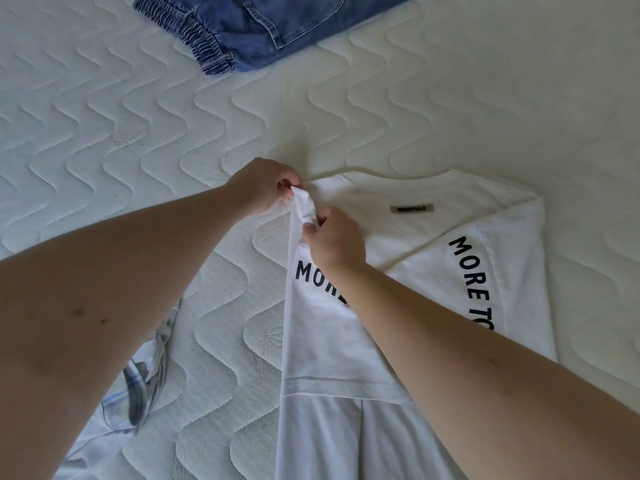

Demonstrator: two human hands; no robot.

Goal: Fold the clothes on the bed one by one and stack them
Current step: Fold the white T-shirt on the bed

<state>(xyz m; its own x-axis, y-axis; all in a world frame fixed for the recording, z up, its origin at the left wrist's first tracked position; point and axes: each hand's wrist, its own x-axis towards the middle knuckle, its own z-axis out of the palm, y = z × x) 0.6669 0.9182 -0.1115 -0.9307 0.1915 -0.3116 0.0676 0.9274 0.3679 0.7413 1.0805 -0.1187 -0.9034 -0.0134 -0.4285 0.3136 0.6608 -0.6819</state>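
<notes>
A white T-shirt [408, 220] with black "MORE" lettering on both sleeves lies on the bed at centre right, its collar and a grey label facing up. The right sleeve is folded in over the body. My left hand [265, 187] and my right hand [334, 239] both pinch a bunched bit of the shirt at its left shoulder, lifting the left sleeve panel slightly off the bed. The two hands sit close together, almost touching.
Blue denim jeans [249, 26] with an elastic waistband lie at the top of the quilted white mattress [121, 133]. A light blue-and-white garment [138, 386] lies partly under my left forearm at the lower left.
</notes>
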